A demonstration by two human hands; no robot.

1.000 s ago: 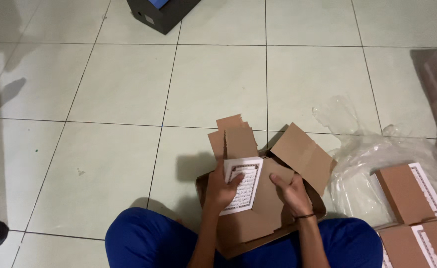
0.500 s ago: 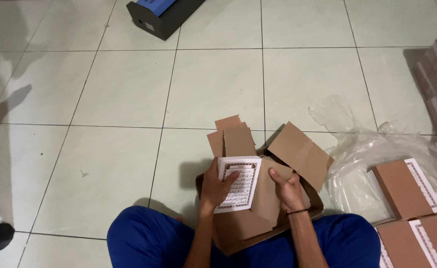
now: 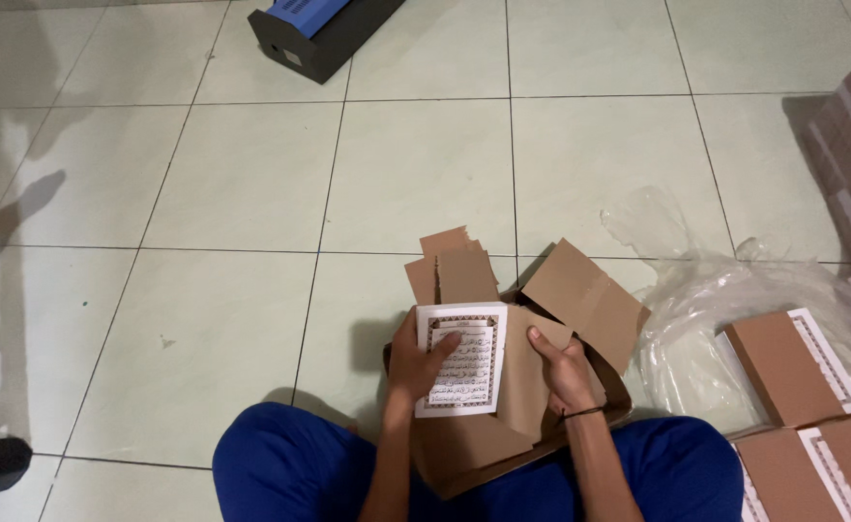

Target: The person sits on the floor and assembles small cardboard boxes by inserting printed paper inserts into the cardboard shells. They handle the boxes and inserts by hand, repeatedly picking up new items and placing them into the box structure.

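Hands meet over the lap: the left hand (image 3: 424,365) has a closed grip on a thin white printed booklet with a patterned border (image 3: 461,360), light and bendable, best taken by its edges. The right hand (image 3: 563,367) presses flat, fingers loose, on the stiff brown cardboard box flap (image 3: 527,372) beside it. Farther off lies crinkled clear plastic wrap (image 3: 725,309) on the floor.

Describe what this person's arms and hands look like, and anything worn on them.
Both forearms are bare, with no sleeves in view and no gloves. The left hand has nothing on it that shows: no ring, no watch. The right hand has a thin dark band round its wrist, like a cord or hair tie. Both hands are slim, with short nails.
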